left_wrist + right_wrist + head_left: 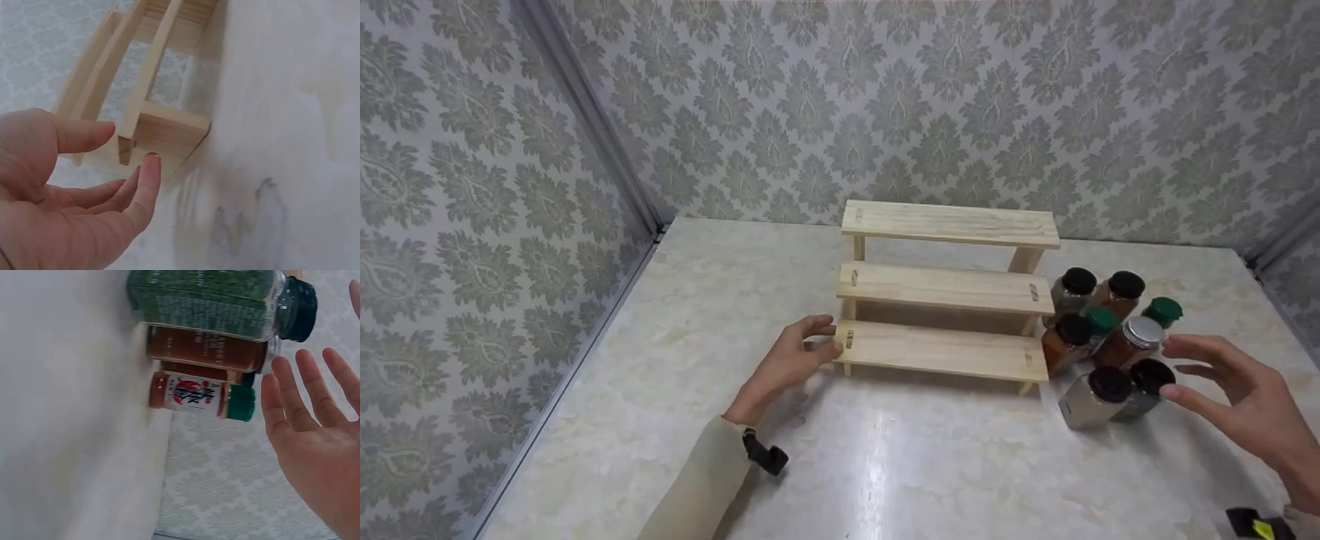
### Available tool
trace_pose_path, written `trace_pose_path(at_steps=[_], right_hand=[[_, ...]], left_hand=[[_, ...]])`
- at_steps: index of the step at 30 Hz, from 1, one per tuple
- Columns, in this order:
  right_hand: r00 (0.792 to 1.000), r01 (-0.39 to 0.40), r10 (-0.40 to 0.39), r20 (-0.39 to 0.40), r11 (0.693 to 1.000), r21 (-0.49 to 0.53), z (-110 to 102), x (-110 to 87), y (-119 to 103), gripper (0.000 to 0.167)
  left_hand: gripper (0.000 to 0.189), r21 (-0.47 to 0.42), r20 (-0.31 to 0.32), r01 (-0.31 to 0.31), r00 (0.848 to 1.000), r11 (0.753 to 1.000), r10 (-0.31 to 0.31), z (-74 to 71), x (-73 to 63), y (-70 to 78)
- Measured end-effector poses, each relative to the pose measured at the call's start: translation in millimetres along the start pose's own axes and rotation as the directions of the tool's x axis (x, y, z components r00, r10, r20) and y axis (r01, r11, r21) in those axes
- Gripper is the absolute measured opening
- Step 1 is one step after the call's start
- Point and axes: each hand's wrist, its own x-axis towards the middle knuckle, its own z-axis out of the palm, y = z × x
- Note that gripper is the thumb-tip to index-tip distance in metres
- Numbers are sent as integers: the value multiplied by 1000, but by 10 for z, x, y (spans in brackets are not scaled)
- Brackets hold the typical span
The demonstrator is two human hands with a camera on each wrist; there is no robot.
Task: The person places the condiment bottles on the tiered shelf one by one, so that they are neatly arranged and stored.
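A three-tier light wooden shelf rack [945, 287] stands near the back wall. My left hand [795, 352] is at the left end of its lowest board. In the left wrist view, the thumb and fingers of that hand are spread around the board end [126, 147], not gripping it. To the right of the rack, several spice jars stand in a cluster. My right hand [1245, 394] hovers beside them with loosely bent fingers, closest to a black-capped jar [1151, 376] and a silver-capped jar [1143, 333]. In the right wrist view, a jar of green flakes [205, 304] appears near the extended fingers.
Other jars in the cluster include a black-capped one with pale contents [1087, 405] in front and a green-capped one [1164, 310] behind. The marbled tabletop [720, 300] extends left and forward of the rack. Patterned walls [810, 105] border it at the back and sides.
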Motion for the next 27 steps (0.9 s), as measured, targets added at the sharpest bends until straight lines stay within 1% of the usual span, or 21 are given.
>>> trace_pose_path(at_steps=[4, 7, 14, 17, 20, 23, 27], right_hand=[[999, -31, 31, -9, 999, -14, 37, -62, 49, 63], [999, -45, 45, -6, 999, -21, 75, -108, 86, 62], [997, -74, 74, 14, 997, -28, 188, -165, 166, 60], [997, -77, 78, 25, 996, -37, 227, -168, 198, 61], [996, -84, 85, 23, 995, -52, 243, -171, 208, 60], [997, -73, 74, 19, 996, -57, 251, -157, 195, 59], [998, -62, 63, 17, 997, -51, 263, -129, 156, 57]], left_hand=[[58, -63, 5, 12, 1000, 998, -12, 28, 30, -14], [54, -94, -20, 11, 1000, 996, -13, 51, 46, -12], [47, -112, -61, 10, 998, 994, -17, 78, 35, -81], [46, -113, -74, -8, 997, 994, 0, 86, 27, -130], [49, -131, -74, -42, 997, 990, 33, 102, 29, -182], [54, -181, -75, -69, 996, 981, 56, 114, 32, -233], [58, -255, -75, -83, 995, 963, 65, 114, 24, -308]])
